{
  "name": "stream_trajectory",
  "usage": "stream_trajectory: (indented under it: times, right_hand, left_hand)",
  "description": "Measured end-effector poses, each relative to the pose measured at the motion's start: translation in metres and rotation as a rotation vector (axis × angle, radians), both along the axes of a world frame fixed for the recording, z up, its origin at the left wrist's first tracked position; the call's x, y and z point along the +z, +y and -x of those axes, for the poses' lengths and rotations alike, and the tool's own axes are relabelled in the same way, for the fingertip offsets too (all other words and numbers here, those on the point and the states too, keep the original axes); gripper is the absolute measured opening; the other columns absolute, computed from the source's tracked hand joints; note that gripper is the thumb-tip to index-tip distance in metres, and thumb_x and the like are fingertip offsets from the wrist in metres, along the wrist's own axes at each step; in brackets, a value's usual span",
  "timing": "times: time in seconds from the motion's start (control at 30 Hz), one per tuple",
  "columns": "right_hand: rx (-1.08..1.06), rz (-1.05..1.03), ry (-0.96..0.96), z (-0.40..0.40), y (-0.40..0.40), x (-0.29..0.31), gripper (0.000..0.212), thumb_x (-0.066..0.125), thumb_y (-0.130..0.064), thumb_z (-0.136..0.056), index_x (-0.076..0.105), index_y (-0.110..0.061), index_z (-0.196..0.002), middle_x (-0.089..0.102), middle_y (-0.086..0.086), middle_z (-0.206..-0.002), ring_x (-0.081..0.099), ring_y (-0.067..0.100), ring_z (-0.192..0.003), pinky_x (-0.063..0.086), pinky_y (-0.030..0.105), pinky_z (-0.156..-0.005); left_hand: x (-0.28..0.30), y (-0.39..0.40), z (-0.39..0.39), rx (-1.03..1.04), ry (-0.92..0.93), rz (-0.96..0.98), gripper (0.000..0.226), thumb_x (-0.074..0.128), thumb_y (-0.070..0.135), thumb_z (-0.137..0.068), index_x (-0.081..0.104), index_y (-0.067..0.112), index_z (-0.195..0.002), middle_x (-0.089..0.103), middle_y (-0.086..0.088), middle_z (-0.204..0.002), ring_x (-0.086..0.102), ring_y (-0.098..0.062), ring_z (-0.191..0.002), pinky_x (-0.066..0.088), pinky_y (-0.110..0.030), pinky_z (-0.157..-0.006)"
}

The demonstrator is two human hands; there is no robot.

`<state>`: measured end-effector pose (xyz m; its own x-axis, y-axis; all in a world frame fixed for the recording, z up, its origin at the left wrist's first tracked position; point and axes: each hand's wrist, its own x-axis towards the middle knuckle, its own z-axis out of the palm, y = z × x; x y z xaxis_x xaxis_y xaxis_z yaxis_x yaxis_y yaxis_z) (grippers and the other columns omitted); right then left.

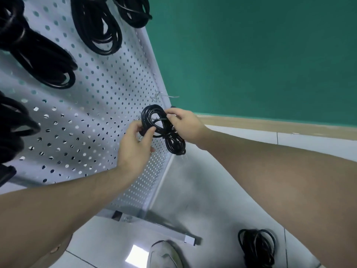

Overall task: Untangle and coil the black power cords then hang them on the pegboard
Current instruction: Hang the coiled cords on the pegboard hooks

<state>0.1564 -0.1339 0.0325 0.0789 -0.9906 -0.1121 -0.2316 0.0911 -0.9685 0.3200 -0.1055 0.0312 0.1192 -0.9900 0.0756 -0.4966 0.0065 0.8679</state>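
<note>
1. Coil [163,129] sits in both hands, right against the lower right part of the pegboard [92,120], wound into a figure-eight with one loop up and one down.
2. Left hand [135,146] pinches the upper loop between thumb and fingers; right hand [185,126] curls round the strands at the waist. Both grips are closed on the coil.
3. Hooks [164,96] jut from the board just above the coil. The step in hand looks like hanging, so the upper loop should be spread open and slid over a hook, every strand together.
4. Best keep the right grip at the waist until the hook bears the weight; let go early and the turns may spring loose.
5. Several cords [98,29] already hang higher on the board; the new one wants a free hook apart from them.
6. Another cord [257,246] lies on the pale tiled floor [202,190], near a shoe [164,256], probably next in turn.
7. Green wall [251,55] with a tan skirting strip stands behind the board.
</note>
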Motion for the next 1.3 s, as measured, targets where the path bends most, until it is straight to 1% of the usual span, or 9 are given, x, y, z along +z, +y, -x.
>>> stream_trajectory:
  times: [0.13, 0.23, 0.33, 0.47, 0.6, 0.8, 0.93, 1.1, 1.3]
  right_hand:
    - [0.126, -0.074, 0.123, -0.006, 0.002, -0.002, 0.043, 0.037, -0.014, -0.106, 0.054, -0.024, -0.143, 0.064, 0.0, -0.116, 0.06, 0.011, -0.087, 0.045, 0.009, -0.063]
    - [0.107, -0.113, 0.14, 0.0, 0.009, -0.008, 0.046, 0.039, -0.016, -0.104, 0.05, -0.028, -0.146, 0.062, 0.002, -0.116, 0.058, 0.019, -0.09, 0.047, 0.025, -0.071]
    - [0.096, -0.148, 0.155, 0.015, 0.02, -0.012, 0.042, 0.043, -0.019, -0.103, 0.053, -0.029, -0.142, 0.063, 0.002, -0.116, 0.059, 0.02, -0.095, 0.049, 0.03, -0.077]
    - [0.055, -0.213, 0.185, 0.047, 0.046, -0.015, 0.03, 0.047, -0.023, -0.102, 0.059, -0.029, -0.13, 0.062, 0.0, -0.109, 0.059, 0.021, -0.09, 0.051, 0.029, -0.074]
    - [0.033, -0.307, 0.251, 0.083, 0.078, -0.023, 0.026, 0.05, -0.023, -0.102, 0.059, -0.026, -0.126, 0.063, 0.005, -0.113, 0.06, 0.02, -0.088, 0.051, 0.03, -0.073]
    - [0.023, -0.481, 0.429, 0.133, 0.136, -0.068, 0.03, 0.053, -0.023, -0.099, 0.058, -0.026, -0.128, 0.062, 0.003, -0.113, 0.06, 0.022, -0.09, 0.05, 0.031, -0.072]
    - [0.121, -0.659, 0.681, 0.156, 0.179, -0.114, 0.044, 0.05, -0.021, -0.097, 0.048, -0.023, -0.14, 0.058, 0.003, -0.122, 0.059, 0.025, -0.099, 0.047, 0.028, -0.072]
    - [0.193, -0.885, 0.671, 0.162, 0.215, -0.149, 0.047, 0.043, -0.013, -0.098, 0.039, -0.018, -0.145, 0.067, 0.01, -0.112, 0.069, 0.023, -0.089, 0.057, 0.036, -0.077]
    - [0.194, -0.997, 0.528, 0.157, 0.23, -0.176, 0.039, 0.045, -0.012, -0.101, 0.046, -0.014, -0.14, 0.068, 0.013, -0.104, 0.069, 0.025, -0.086, 0.059, 0.041, -0.083]
  left_hand:
    - [0.0, -0.006, -0.009, 0.07, -0.016, -0.115, 0.009, 0.067, 0.026, -0.099, 0.061, 0.022, -0.104, 0.067, 0.006, -0.099, 0.067, -0.021, -0.056, 0.061, -0.053, -0.071]
    - [0.001, -0.005, -0.009, 0.059, -0.085, -0.08, 0.023, 0.07, 0.026, -0.096, 0.054, 0.028, -0.113, 0.063, 0.004, -0.11, 0.071, -0.024, -0.075, 0.06, -0.05, -0.078]
    - [0.002, 0.011, -0.01, -0.018, -0.319, 0.076, 0.052, 0.073, 0.026, -0.094, 0.043, 0.023, -0.136, 0.041, 0.007, -0.124, 0.062, -0.012, -0.076, 0.05, -0.025, -0.067]
    - [0.004, 0.035, -0.002, -0.274, -0.424, 0.196, 0.039, 0.069, 0.025, -0.095, 0.042, 0.022, -0.123, 0.041, 0.002, -0.12, 0.049, 0.001, -0.07, 0.045, -0.028, -0.061]
    - [0.006, 0.044, 0.03, -0.572, -0.534, -0.016, 0.02, 0.063, 0.035, -0.097, 0.046, 0.031, -0.108, 0.053, 0.014, -0.104, 0.051, 0.001, -0.063, 0.044, -0.033, -0.065]
    - [-0.033, 0.056, 0.109, -0.777, -0.653, -0.452, 0.027, 0.061, 0.039, -0.095, 0.046, 0.026, -0.113, 0.069, -0.005, -0.1, 0.062, -0.021, -0.068, 0.056, -0.041, -0.071]
    - [-0.093, 0.079, 0.142, -0.847, -0.611, -0.622, 0.028, 0.063, 0.03, -0.095, 0.047, 0.021, -0.115, 0.069, -0.011, -0.098, 0.061, -0.026, -0.073, 0.057, -0.036, -0.067]
    - [-0.154, 0.119, 0.151, -0.867, -0.634, -0.842, 0.045, 0.065, 0.037, -0.094, 0.041, 0.019, -0.129, 0.056, -0.003, -0.086, 0.057, -0.021, -0.083, 0.051, -0.03, -0.064]
    - [-0.194, 0.142, 0.156, -0.91, -0.506, -1.026, 0.064, 0.069, 0.042, -0.092, 0.036, 0.023, -0.143, 0.062, -0.009, -0.123, 0.065, -0.024, -0.105, 0.054, -0.032, -0.077]
